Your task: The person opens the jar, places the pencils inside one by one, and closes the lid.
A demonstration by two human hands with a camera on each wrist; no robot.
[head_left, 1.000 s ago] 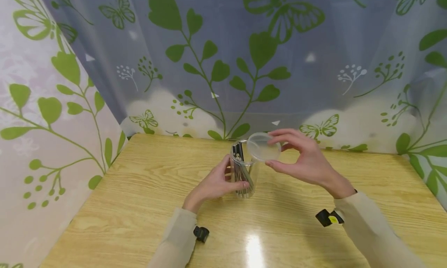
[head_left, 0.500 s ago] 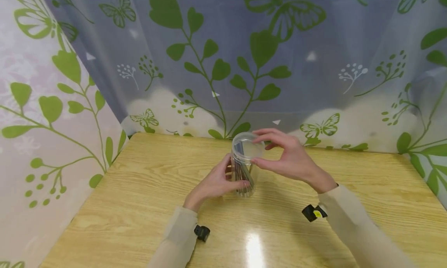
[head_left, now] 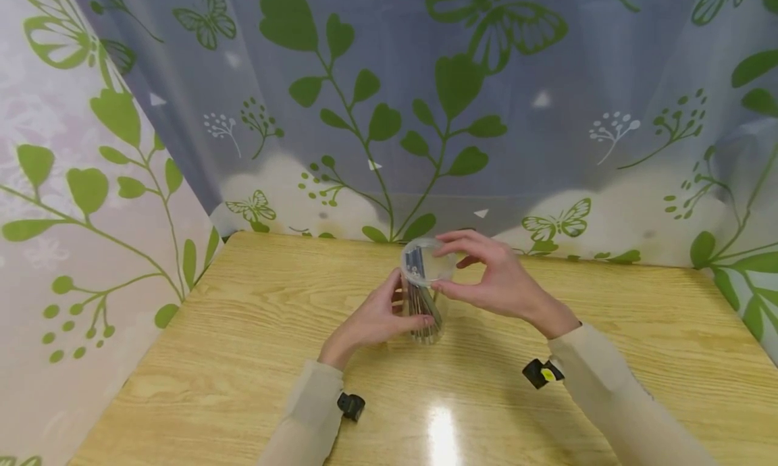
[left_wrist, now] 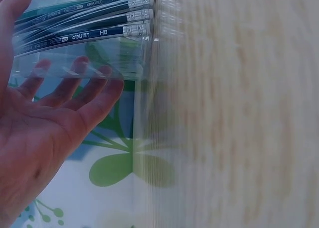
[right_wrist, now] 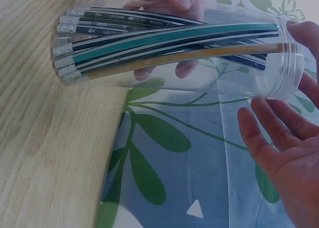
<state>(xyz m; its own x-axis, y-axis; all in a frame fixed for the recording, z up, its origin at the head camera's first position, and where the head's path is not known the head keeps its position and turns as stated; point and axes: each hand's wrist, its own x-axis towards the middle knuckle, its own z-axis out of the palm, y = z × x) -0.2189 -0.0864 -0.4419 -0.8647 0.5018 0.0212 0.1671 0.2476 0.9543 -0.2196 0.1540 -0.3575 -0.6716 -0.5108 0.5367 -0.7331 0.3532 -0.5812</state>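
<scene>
A clear cylindrical jar stands on the table with several pencils leaning inside it. My left hand grips the jar's side, thumb across the front. At the jar's mouth, my right hand holds a translucent round lid by its edge between thumb and fingers. The lid sits over the mouth in the right wrist view; whether it is fully seated I cannot tell. Dark, teal and yellow pencils show there with their eraser ends at the jar's bottom. White lettering marks the dark pencils in the left wrist view.
The wood-grain table spreads around the jar. Behind its far edge hangs a blue-grey curtain with leaves and butterflies, and a pale patterned one is at the left. Each wrist carries a small black camera.
My right hand has moved left, carrying the lid from beside the jar's rim onto its mouth, then slightly down. My left hand keeps its grip on the jar, which stays in place.
</scene>
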